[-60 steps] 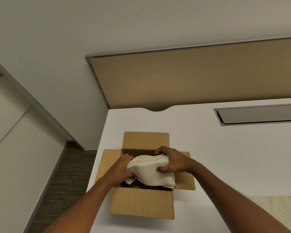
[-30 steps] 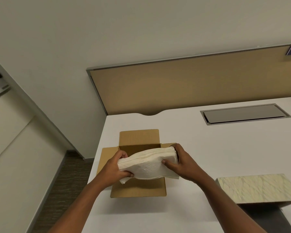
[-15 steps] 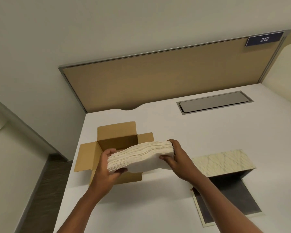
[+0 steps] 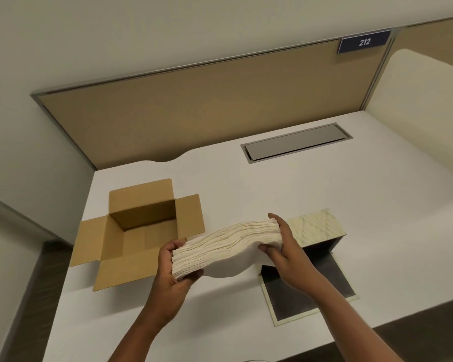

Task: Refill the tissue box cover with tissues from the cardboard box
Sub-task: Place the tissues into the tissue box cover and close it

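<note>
Tissues (image 4: 228,246) hung in a thick, sagging stack above the white desk (image 4: 246,184), between the open cardboard box (image 4: 141,231) and the patterned tissue box cover (image 4: 317,226); the left hand (image 4: 174,273) and right hand (image 4: 285,246) had fingers clamped on opposite ends.

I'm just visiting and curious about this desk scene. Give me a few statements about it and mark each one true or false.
1. Both hands hold the stack of tissues, the left hand at one end and the right hand at the other. True.
2. The stack rests inside the cardboard box. False: it is held in the air, above the desk.
3. The cardboard box has its flaps shut. False: they are folded open.
4. The tissue box cover lies on the right-hand side of the cardboard box. True.
5. The blue sign reads 212. True.
</note>
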Motion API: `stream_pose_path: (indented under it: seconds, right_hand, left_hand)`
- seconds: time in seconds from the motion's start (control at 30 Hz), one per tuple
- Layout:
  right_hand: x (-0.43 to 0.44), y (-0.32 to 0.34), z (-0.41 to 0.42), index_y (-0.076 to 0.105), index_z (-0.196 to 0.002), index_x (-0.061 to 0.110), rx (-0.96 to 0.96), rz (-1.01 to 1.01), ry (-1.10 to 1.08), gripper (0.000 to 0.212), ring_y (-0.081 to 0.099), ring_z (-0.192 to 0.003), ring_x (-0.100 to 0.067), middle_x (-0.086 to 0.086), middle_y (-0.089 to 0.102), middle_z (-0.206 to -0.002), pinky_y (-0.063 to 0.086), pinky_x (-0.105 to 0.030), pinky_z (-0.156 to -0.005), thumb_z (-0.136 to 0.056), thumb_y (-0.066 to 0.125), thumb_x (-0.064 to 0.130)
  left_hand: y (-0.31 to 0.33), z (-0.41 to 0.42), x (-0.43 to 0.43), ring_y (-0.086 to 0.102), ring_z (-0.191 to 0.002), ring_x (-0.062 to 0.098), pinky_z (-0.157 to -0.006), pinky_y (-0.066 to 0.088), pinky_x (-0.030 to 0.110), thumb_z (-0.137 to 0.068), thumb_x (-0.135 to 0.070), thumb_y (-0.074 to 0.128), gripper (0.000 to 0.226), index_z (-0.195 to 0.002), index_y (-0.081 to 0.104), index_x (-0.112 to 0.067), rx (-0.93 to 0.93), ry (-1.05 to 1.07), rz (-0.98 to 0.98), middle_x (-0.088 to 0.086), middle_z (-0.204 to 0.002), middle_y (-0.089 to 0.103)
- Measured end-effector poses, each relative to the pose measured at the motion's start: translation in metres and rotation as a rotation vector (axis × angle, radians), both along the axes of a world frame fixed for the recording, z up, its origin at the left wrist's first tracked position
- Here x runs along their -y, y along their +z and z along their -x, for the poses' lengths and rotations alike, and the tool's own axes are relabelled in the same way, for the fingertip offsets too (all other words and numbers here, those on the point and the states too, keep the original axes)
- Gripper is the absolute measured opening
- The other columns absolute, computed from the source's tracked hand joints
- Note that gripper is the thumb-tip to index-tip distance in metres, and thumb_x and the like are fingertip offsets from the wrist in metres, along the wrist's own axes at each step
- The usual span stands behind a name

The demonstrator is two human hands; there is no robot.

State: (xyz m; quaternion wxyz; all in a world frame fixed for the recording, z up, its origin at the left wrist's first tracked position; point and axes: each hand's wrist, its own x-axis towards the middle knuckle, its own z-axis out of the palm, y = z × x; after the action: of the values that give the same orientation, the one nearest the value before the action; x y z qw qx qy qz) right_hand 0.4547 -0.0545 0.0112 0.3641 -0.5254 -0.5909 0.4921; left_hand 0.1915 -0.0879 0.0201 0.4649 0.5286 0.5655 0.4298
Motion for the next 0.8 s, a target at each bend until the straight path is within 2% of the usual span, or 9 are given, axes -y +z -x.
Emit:
stream_pose_path:
  seconds: [0.07, 0.1, 0.23, 0.37, 0.47, 0.53, 0.6, 0.7, 0.8]
  right_hand:
    - [0.006, -0.002, -0.016, 0.018, -0.141, 0.043, -0.007, 0.016, -0.017, 0.062, 0.044, -0.126, -0.006, 0.011, 0.045, -0.138, 0.040, -0.025, -0.103, -0.094, 0.054, 0.024]
    - [0.009, -0.003, -0.024, 0.019, -0.139, 0.047, -0.008, 0.021, -0.022, 0.061, 0.045, -0.126, -0.007, 0.011, 0.046, -0.138, 0.040, -0.027, -0.103, -0.094, 0.054, 0.026]
    - [0.021, -0.003, -0.055, 0.025, -0.127, 0.062, 0.067, 0.038, -0.050, 0.055, 0.045, -0.118, 0.010, 0.036, 0.047, -0.124, 0.040, -0.009, -0.093, -0.092, 0.056, 0.033]
    - [0.037, -0.010, -0.085, 0.027, -0.129, 0.058, 0.133, 0.113, -0.056, 0.051, 0.044, -0.121, 0.004, 0.028, 0.046, -0.131, 0.041, -0.026, -0.099, -0.090, 0.055, 0.041]
    - [0.045, -0.015, -0.103, 0.033, -0.117, 0.065, 0.187, 0.177, -0.072, 0.042, 0.050, -0.115, 0.000, 0.023, 0.051, -0.127, 0.043, -0.023, -0.094, -0.090, 0.055, 0.043]
    - [0.048, -0.021, -0.113, 0.035, -0.125, 0.052, 0.226, 0.266, -0.096, 0.041, 0.053, -0.111, -0.006, 0.017, 0.051, -0.126, 0.046, -0.026, -0.092, -0.089, 0.055, 0.045]
    - [0.048, -0.030, -0.122, 0.035, -0.135, 0.034, 0.278, 0.353, -0.129, 0.051, 0.053, -0.112, -0.014, 0.009, 0.051, -0.128, 0.047, -0.032, -0.095, -0.089, 0.055, 0.045]
    - [0.040, -0.042, -0.131, 0.043, -0.133, 0.021, 0.331, 0.451, -0.207, 0.049, 0.056, -0.106, -0.019, 0.001, 0.055, -0.125, 0.048, -0.035, -0.091, -0.090, 0.057, 0.042]
    - [0.031, -0.056, -0.139, 0.049, -0.130, 0.012, 0.379, 0.523, -0.296, 0.049, 0.057, -0.101, -0.022, -0.005, 0.058, -0.120, 0.049, -0.036, -0.085, -0.090, 0.058, 0.040]
  left_hand:
    - [-0.002, -0.014, 0.002, 0.057, -0.107, 0.010, -0.071, 0.054, 0.011, -0.078, 0.011, 0.069, 0.073, -0.110, 0.042, -0.048, 0.008, -0.027, 0.031, -0.011, -0.116, 0.055]
    - [-0.002, -0.022, 0.004, 0.057, -0.106, 0.009, -0.070, 0.054, 0.011, -0.078, 0.010, 0.070, 0.073, -0.108, 0.042, -0.050, 0.008, -0.040, 0.045, -0.012, -0.114, 0.056]
    - [-0.007, -0.051, 0.014, 0.055, -0.105, 0.008, -0.065, 0.052, 0.008, -0.077, 0.005, 0.072, 0.067, -0.109, 0.043, -0.046, 0.020, -0.087, 0.114, -0.014, -0.112, 0.053]
    - [-0.020, -0.074, 0.024, 0.054, -0.104, 0.008, -0.065, 0.050, 0.006, -0.078, 0.003, 0.072, 0.059, -0.110, 0.044, -0.037, 0.059, -0.131, 0.241, -0.012, -0.110, 0.054]
    - [-0.037, -0.091, 0.029, 0.056, -0.103, 0.015, -0.068, 0.050, 0.010, -0.078, -0.002, 0.073, 0.052, -0.108, 0.047, -0.034, 0.123, -0.157, 0.388, -0.002, -0.110, 0.058]
    - [-0.051, -0.103, 0.027, 0.057, -0.104, 0.020, -0.068, 0.052, 0.013, -0.077, -0.001, 0.074, 0.049, -0.110, 0.048, -0.028, 0.180, -0.154, 0.504, 0.005, -0.112, 0.059]
    - [-0.064, -0.115, 0.021, 0.057, -0.107, 0.027, -0.077, 0.056, 0.025, -0.075, 0.006, 0.073, 0.052, -0.114, 0.049, -0.019, 0.262, -0.123, 0.608, 0.014, -0.115, 0.058]
    - [-0.081, -0.132, 0.010, 0.057, -0.113, 0.036, -0.095, 0.052, 0.044, -0.073, 0.012, 0.073, 0.060, -0.125, 0.047, -0.003, 0.349, -0.084, 0.729, 0.022, -0.122, 0.058]
    - [-0.093, -0.149, 0.000, 0.062, -0.110, 0.039, -0.096, 0.051, 0.047, -0.075, 0.013, 0.069, 0.053, -0.125, 0.053, 0.007, 0.428, -0.088, 0.820, 0.025, -0.120, 0.064]
